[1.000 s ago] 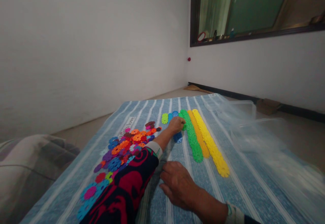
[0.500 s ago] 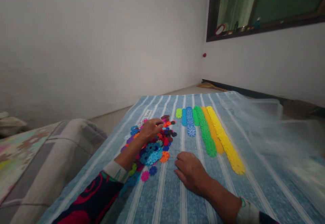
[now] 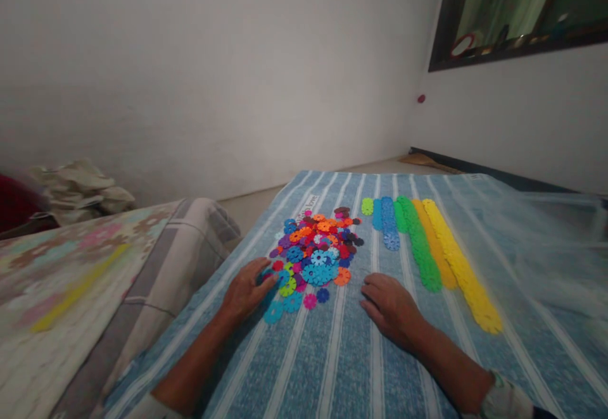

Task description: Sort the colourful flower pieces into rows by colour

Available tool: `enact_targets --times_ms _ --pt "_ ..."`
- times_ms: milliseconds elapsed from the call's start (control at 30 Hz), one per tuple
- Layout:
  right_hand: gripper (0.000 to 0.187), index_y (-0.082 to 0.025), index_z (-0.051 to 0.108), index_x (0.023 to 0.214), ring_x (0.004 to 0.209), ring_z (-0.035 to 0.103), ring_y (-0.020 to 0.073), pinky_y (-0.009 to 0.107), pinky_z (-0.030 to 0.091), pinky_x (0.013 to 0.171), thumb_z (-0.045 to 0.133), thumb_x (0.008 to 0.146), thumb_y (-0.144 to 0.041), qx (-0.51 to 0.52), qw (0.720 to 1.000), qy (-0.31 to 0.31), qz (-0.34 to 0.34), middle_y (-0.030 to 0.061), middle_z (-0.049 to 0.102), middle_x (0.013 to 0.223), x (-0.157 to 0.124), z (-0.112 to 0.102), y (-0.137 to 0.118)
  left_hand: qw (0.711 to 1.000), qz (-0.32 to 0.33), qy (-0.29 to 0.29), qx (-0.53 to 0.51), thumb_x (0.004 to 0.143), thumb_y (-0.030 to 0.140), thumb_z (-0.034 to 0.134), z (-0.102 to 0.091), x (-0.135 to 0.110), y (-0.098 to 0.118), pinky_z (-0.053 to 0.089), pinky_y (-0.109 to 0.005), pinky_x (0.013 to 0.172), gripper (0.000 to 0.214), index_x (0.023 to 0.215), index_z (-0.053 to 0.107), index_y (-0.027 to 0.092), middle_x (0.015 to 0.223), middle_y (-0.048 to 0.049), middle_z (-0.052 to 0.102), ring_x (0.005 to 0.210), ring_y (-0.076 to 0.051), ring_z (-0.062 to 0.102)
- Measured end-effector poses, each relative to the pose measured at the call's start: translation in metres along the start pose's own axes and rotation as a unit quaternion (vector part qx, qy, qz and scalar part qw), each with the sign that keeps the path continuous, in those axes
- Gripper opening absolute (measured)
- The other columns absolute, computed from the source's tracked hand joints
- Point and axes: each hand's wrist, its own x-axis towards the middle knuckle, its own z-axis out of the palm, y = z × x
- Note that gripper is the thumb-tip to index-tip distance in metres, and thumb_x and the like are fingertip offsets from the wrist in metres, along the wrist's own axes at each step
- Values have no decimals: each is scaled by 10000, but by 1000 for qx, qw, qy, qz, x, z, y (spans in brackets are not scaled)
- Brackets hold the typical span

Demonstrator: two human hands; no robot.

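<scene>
My left hand (image 3: pixel 249 289) is at the near left edge of a loose pile of snowflake discs (image 3: pixel 320 257), with its thumb and fingers apart. Its fingertips touch or hover just over blue and red discs there; exact contact is unclear. My right hand (image 3: pixel 392 308) rests on the striped cloth right of the pile, fingers curled inward, and whatever may lie under them is hidden. Farther right, discs of one colour lie overlapped in rows: a yellow row (image 3: pixel 463 267), an orange row (image 3: pixel 434 242), a green row (image 3: pixel 420 245) and a blue row (image 3: pixel 389 223).
The blue striped cloth (image 3: pixel 294 368) covers the surface under everything. A blurred clear plastic container (image 3: pixel 560 216) stands at the right. To the left is a bed or seat with a plaid and floral cover (image 3: pixel 156 267). A pale wall (image 3: pixel 213 77) rises behind.
My left hand has drawn back from the pile's top to its near left edge, and its fingers have spread. The view has swung left; my right hand stays on the cloth.
</scene>
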Motion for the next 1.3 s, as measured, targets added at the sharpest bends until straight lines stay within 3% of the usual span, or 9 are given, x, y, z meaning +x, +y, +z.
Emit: enact_targets --times_ms 167,367,867,1167,1300 --pt "58 -187 619 865 951 585 239 383 468 860 572 859 -153 1 1000 -4 0 99 642 1005 -2 1 1 997 -56 -57 18 707 631 629 9 -28 6 441 -509 1042 742 1281 585 162 1356 -153 578 1257 -346 530" --pt "71 -186 625 881 959 593 241 387 476 866 568 862 -149 2 1000 1 -1 102 645 1017 -3 1 1 993 -29 -93 60 669 667 638 18 -46 15 389 -505 1093 842 1332 537 160 1453 -171 475 1331 -356 450" --pt "76 -185 619 885 960 594 239 394 484 869 550 871 -158 1 1000 -13 2 105 645 1028 -1 -2 0 997 45 -41 43 824 475 569 37 -45 25 431 -500 1071 562 1298 548 173 1394 -165 538 1280 -325 514" --pt "79 -196 613 889 991 593 231 389 483 884 536 891 -180 -3 1000 -2 0 100 646 1031 1 -2 -1 996 75 -33 29 845 449 538 28 -27 27 450 -455 1059 456 1218 607 196 1349 -131 574 1231 -285 554" --pt "81 -190 613 874 990 591 239 397 486 878 536 881 -167 -2 1000 -11 1 106 645 1037 0 -3 -1 999 36 -26 17 798 448 583 22 -27 28 508 -409 978 494 1213 574 180 1264 -126 621 1124 -270 617"
